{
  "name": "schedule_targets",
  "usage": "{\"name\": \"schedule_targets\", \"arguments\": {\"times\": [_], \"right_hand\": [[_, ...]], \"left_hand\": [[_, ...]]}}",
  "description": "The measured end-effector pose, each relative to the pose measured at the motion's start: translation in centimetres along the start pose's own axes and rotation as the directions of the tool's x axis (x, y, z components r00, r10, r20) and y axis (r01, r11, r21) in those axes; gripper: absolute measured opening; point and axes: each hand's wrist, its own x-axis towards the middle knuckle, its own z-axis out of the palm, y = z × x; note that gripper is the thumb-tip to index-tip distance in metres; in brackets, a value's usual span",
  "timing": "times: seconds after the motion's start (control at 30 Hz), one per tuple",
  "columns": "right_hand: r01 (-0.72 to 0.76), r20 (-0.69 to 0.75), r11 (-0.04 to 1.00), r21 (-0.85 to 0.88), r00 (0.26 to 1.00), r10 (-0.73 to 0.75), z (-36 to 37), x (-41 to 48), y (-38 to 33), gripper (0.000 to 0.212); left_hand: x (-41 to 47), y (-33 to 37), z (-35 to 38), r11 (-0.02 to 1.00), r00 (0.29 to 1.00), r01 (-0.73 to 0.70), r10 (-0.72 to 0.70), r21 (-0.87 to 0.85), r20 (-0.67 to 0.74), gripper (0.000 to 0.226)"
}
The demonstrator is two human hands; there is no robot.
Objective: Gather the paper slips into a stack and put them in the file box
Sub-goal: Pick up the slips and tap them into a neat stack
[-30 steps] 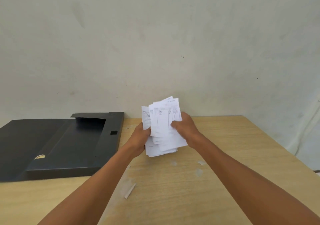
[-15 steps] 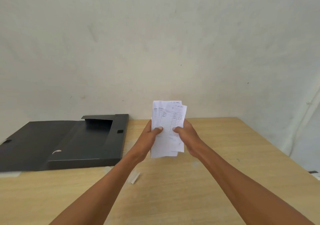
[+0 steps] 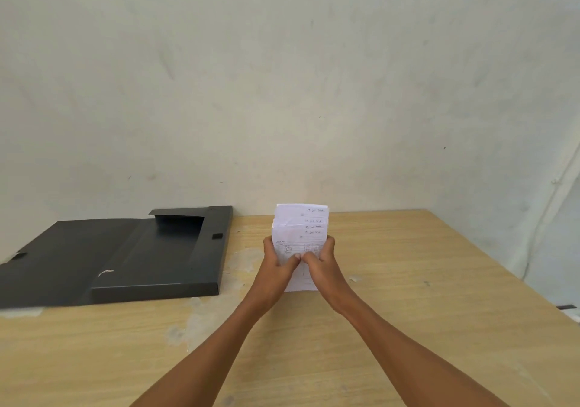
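A stack of white printed paper slips stands upright on its lower edge on the wooden table, near the middle. My left hand grips its left side and my right hand grips its right side, thumbs meeting on the front sheet. The slips' top edges are stepped, not flush. The black file box lies open to the left of my hands, its lid folded out flat further left. The tray inside looks empty.
A pale wall runs close behind the table's far edge. The table's right edge slants away at the right, with the floor beyond it. Whitish worn patches mark the wood near the box.
The loose, fanned bundle has been squared into a narrower upright stack. Both hands have closed in on its sides and lowered it onto the table.
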Motion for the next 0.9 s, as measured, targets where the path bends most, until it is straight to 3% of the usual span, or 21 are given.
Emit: {"name": "schedule_targets", "arguments": {"times": [0.1,0.17,0.23,0.3,0.4,0.47,0.57,0.67,0.83,0.9], "right_hand": [[0.05,0.022,0.994,-0.101,0.999,-0.048,-0.5,0.1,0.6,0.05],[0.212,-0.072,0.944,-0.254,0.969,-0.237,-1.1,0.0,-0.2,0.074],[0.412,-0.087,0.733,-0.541,0.84,-0.536,-2.0,0.4,-1.8,0.09],[0.496,0.074,0.424,-0.757,0.711,-0.7,-2.7,0.6,-4.2,0.088],[0.521,0.373,0.081,-0.849,0.702,-0.607,-3.0,1.3,-5.8,0.077],[0.514,0.453,-0.041,-0.857,0.712,-0.536,-3.0,1.6,-5.3,0.067],[0.481,0.397,0.017,-0.876,0.741,-0.542,-3.0,1.4,-4.7,0.073],[0.505,0.442,-0.021,-0.863,0.734,-0.516,-2.4,1.1,-4.1,0.069],[0.532,0.457,0.006,-0.847,0.734,-0.501,-1.9,0.2,-3.8,0.066],[0.549,0.424,0.071,-0.833,0.715,-0.556,-1.9,0.0,-3.9,0.065]], "left_hand": [[0.3,-0.9,-0.6,0.999,1.0,-0.022,0.022,0.027,0.002,0.039],[0.6,-1.4,-0.7,1.0,1.0,-0.028,0.028,0.011,0.0,0.042],[0.7,-1.5,-0.7,1.0,1.0,-0.03,0.03,-0.002,0.006,0.045],[0.6,-1.4,-0.7,0.999,0.999,-0.03,0.03,-0.015,0.011,0.047],[0.6,-1.4,-0.7,0.998,1.0,-0.031,0.031,-0.06,0.0,0.046],[0.5,-1.4,-0.7,0.997,0.999,-0.036,0.036,-0.069,-0.008,0.045],[0.4,-1.3,-0.6,0.997,0.999,-0.041,0.041,-0.071,-0.005,0.047],[0.1,-1.3,-0.4,0.998,0.999,-0.033,0.033,-0.048,-0.005,0.052],[-0.5,-1.0,-0.1,0.999,0.999,-0.036,0.037,-0.021,0.04,0.051],[-0.6,-1.1,-0.2,0.999,0.998,-0.027,0.028,-0.024,0.049,0.046]]}}
